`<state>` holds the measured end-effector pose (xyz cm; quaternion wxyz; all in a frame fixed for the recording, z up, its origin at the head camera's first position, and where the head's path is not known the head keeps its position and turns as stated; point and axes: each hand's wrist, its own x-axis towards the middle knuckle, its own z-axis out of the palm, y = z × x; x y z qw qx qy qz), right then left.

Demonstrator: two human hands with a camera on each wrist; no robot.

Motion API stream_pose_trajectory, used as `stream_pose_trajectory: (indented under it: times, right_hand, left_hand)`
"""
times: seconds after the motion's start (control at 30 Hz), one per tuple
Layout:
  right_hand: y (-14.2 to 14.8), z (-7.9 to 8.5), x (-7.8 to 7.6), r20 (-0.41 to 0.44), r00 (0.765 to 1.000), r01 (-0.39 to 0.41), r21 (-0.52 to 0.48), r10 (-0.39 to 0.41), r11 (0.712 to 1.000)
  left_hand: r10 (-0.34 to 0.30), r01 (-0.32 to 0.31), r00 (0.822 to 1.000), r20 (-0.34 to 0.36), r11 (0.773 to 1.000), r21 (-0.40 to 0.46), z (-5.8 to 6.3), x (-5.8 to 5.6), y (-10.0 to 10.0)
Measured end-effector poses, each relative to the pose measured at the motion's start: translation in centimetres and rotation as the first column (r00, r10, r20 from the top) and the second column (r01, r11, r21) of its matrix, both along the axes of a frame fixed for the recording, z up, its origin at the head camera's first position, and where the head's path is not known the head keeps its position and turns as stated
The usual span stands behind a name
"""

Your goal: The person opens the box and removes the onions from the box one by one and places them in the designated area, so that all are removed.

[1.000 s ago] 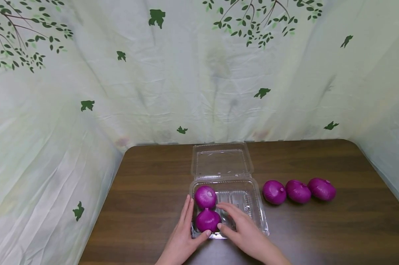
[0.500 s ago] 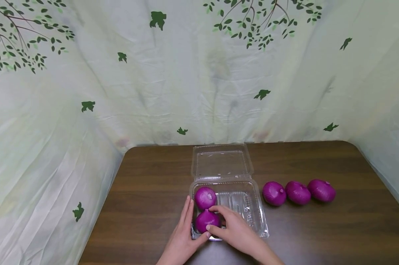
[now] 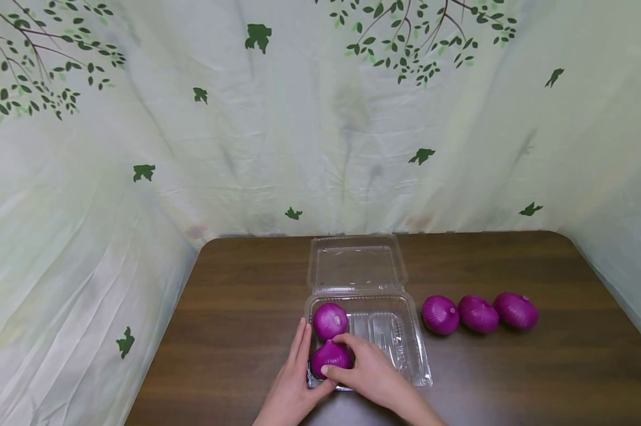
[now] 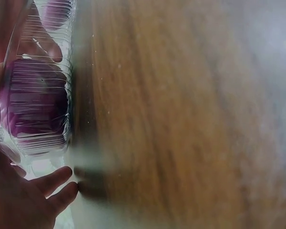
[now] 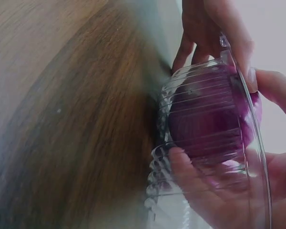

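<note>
A clear plastic clamshell container (image 3: 389, 337) lies on the table with its lid (image 3: 358, 264) folded back. Two purple red onions are in its left side, the far onion (image 3: 330, 321) behind the near onion (image 3: 330, 358). My right hand (image 3: 371, 374) grips the near onion, thumb on its front and fingers over its top and right side; in the right wrist view a fingertip (image 5: 178, 153) shows through the clear wall. My left hand (image 3: 295, 373) rests against the container's left side with straight fingers, its thumb along the near rim.
Three more red onions stand in a row right of the container: a left one (image 3: 440, 315), a middle one (image 3: 478, 313) and a right one (image 3: 516, 310). The brown wooden table (image 3: 235, 319) reaches a pale leaf-print curtain (image 3: 310, 118) behind.
My right hand has moved left from beside the near onion, closed its fingers on it and shifted it slightly left towards the container's wall. My left hand stays in place.
</note>
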<state>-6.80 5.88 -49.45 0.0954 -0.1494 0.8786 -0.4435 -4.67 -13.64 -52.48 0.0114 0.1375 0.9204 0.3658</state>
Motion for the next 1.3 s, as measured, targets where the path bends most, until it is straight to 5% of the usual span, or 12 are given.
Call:
stream_pose_trajectory:
  times: [0.37, 0.7, 0.9, 1.3]
  right_hand:
    - [-0.1, 0.1, 0.3, 0.062, 0.997, 0.048, -0.045, -0.045, 0.998]
    - [0.7, 0.2, 0.7, 0.040, 0.990, 0.138, -0.035, -0.136, 0.990]
    - [1.5, 0.2, 1.0, 0.069, 0.990, 0.133, -0.115, -0.125, 0.984]
    - [3.5, 1.2, 1.9, 0.134, 0.976, 0.211, -0.385, -0.172, 0.898]
  left_hand:
    - [-0.004, 0.003, 1.000, -0.010, 1.000, -0.012, 0.0, 0.1, 0.0]
    - [-0.002, 0.002, 0.998, 0.067, 1.000, 0.006, 0.2, 0.2, 0.1]
    - [0.006, -0.006, 1.000, 0.024, 1.000, 0.005, 0.0, 0.2, 0.0]
    - [0.018, -0.020, 0.997, 0.072, 0.999, 0.030, 0.3, 0.0, 0.1]
